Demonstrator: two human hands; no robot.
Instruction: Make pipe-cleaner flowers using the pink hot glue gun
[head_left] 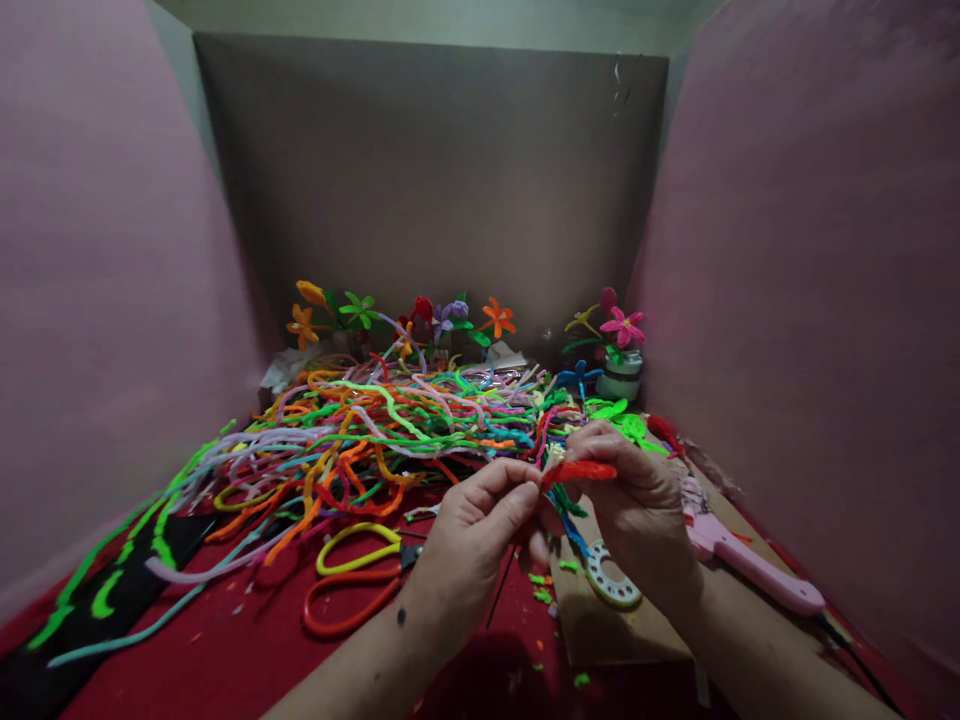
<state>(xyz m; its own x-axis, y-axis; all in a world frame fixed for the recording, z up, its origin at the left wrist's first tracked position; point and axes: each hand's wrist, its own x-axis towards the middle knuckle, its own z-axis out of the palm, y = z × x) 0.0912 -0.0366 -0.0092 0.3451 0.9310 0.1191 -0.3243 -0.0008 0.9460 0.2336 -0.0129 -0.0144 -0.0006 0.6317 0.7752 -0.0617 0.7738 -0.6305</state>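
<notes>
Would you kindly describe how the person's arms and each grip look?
The left grip and right grip are bare human hands; no gloves or rings show. The left forearm and right forearm are uncovered, with no sleeves, watch or bracelet in view. A small dark oval spot shows on the left forearm, toward the hand.

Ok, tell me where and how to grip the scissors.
Probably best by the yellow loop and red loop, coming from the person's left: the scissors lie with both loops uncovered on that side, while the other end passes out of sight behind the left hand.
</notes>
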